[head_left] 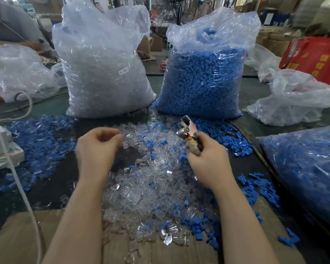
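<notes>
My right hand (206, 159) grips a metal plier-like tool (189, 130) by its tape-wrapped handle, jaws pointing up and away. My left hand (97, 149) hovers over the table with fingers curled, its fingertips at a small blue piece (123, 133); motion blur hides whether it pinches it. Between and below both hands lies a heap of clear plastic parts (147, 187) mixed with blue ones. Loose blue parts (234, 138) spread to the right of the tool.
A tall bag of clear parts (103, 73) and a tall bag of blue parts (204, 79) stand behind the heap. Another bag of blue parts (309, 168) lies at right. Assembled blue-and-clear pieces (38, 141) pile at left, beside a white cable (13, 168). Cardboard (17, 235) covers the near edge.
</notes>
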The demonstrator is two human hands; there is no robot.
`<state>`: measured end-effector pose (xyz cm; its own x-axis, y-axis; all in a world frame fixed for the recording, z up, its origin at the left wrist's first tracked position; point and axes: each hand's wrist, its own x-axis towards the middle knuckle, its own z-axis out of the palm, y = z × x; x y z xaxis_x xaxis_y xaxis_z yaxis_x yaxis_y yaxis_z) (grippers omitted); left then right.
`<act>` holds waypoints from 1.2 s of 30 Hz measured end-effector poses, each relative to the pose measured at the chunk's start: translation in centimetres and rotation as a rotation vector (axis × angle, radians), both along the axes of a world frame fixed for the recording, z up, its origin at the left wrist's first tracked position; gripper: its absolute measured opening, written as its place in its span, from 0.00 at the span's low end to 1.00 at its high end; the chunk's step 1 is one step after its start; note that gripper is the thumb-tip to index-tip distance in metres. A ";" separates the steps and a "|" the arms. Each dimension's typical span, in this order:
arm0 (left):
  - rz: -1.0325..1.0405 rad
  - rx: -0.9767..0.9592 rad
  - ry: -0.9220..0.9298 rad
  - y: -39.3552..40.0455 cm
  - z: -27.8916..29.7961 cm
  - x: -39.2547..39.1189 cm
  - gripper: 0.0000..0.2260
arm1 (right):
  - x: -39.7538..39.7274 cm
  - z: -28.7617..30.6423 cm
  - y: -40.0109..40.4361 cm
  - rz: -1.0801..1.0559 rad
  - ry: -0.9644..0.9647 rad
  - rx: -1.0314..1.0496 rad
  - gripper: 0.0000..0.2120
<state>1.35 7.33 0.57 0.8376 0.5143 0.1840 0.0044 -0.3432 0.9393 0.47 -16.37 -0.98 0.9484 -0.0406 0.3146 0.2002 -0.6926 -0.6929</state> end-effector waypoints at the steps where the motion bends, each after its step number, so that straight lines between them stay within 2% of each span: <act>1: 0.091 0.168 0.081 1.2 -0.5 -0.1 0.03 | 0.0 -0.1 -0.2 -0.027 0.000 -0.009 0.03; 3: 0.203 0.381 0.227 3.0 -1.3 -0.5 0.04 | 0.2 -0.3 -0.5 -0.070 0.006 -0.026 0.04; 5: 0.242 0.446 0.349 3.8 -1.8 -0.6 0.05 | 0.2 -0.4 -0.7 -0.094 0.015 -0.036 0.06; 7: 0.256 0.468 0.413 4.2 -1.9 -0.6 0.05 | 0.3 -0.4 -0.7 -0.105 0.019 -0.041 0.06; 14: 0.283 0.595 0.462 3.9 -1.5 -0.6 0.12 | 0.3 -0.5 -0.8 -0.133 0.034 -0.064 0.07; 18: 0.098 0.549 0.417 3.0 -1.3 -0.1 0.10 | 0.3 -0.6 -0.9 -0.143 0.040 -0.058 0.05; 21: 0.055 0.569 0.552 2.7 -1.4 0.0 0.12 | 0.4 -0.6 -1.0 -0.154 0.049 -0.060 0.04; 25: 0.173 0.655 0.685 3.5 -1.2 0.0 0.17 | 0.5 -0.6 -1.0 -0.199 0.088 -0.065 0.04; 30: 0.126 0.672 0.617 3.1 -1.1 0.0 0.26 | 0.3 -0.5 -1.4 -0.296 0.193 -0.149 0.04; 33: 0.062 0.714 0.614 2.1 -0.9 0.3 0.24 | 0.2 -0.6 -1.4 -0.336 0.273 -0.259 0.04; 36: -0.138 0.653 0.564 0.4 -0.8 0.4 0.21 | 0.1 -0.7 -1.3 -0.351 0.322 -0.353 0.07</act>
<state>1.75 7.69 -0.26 0.9397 0.3376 -0.0546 0.3279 -0.8440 0.4244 0.54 -17.69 -1.64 0.9472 -0.3141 0.0649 -0.2644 -0.8791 -0.3966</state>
